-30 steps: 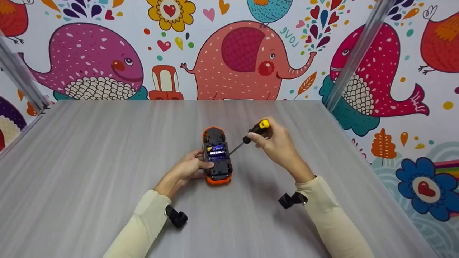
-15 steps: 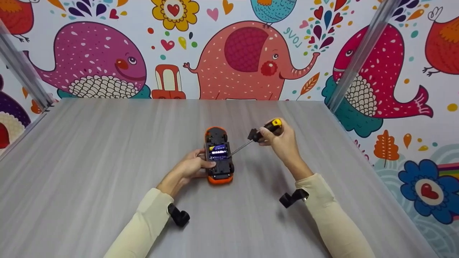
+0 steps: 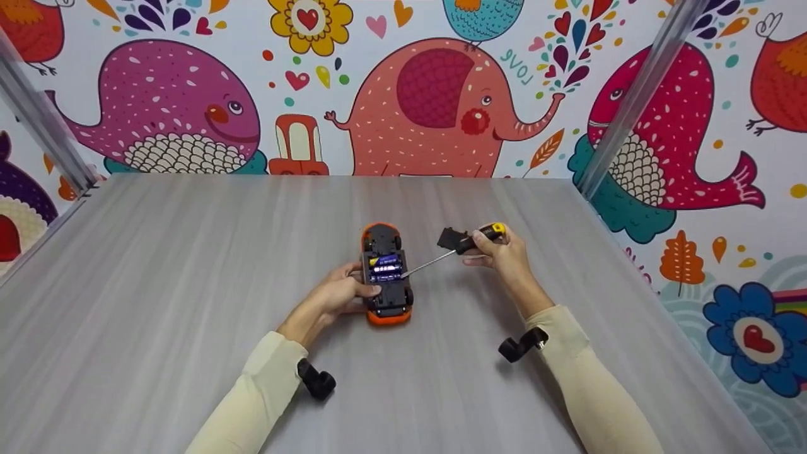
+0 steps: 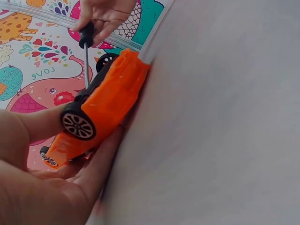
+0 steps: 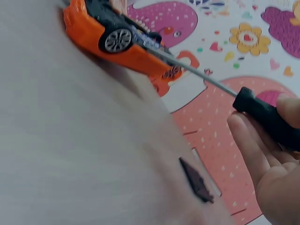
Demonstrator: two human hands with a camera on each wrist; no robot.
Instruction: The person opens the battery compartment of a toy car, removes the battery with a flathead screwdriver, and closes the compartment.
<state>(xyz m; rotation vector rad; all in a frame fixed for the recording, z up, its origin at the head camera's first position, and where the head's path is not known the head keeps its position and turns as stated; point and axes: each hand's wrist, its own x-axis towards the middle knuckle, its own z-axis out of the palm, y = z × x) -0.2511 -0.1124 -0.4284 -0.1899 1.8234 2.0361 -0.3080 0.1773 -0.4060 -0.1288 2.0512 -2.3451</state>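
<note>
An orange toy car (image 3: 386, 309) is held underside up, its black base (image 3: 383, 239) facing me. Several purple batteries (image 3: 385, 268) show in its uncovered compartment. My left hand (image 3: 334, 293) grips the car from the left, thumb on the base, other fingers beneath and partly hidden. My right hand (image 3: 509, 255) holds a black and yellow screwdriver (image 3: 476, 241) by the handle. Its metal shaft (image 5: 197, 71) slants down to the compartment's right edge, where the tip meets the batteries. A black battery cover (image 3: 449, 238) lies on the table beside the right hand, also visible in the right wrist view.
The grey wood-grain table (image 3: 220, 252) stretches around both hands. Behind it stands a wall (image 3: 435, 107) printed with cartoon animals, and metal posts (image 3: 637, 101) rise at the back corners. A black wrist mount (image 3: 315, 380) sits on each sleeve.
My right hand has shifted right, tilting the screwdriver flatter while its tip stays at the compartment's edge. The black cover has come into view from behind the hand. My left hand keeps its grip.
</note>
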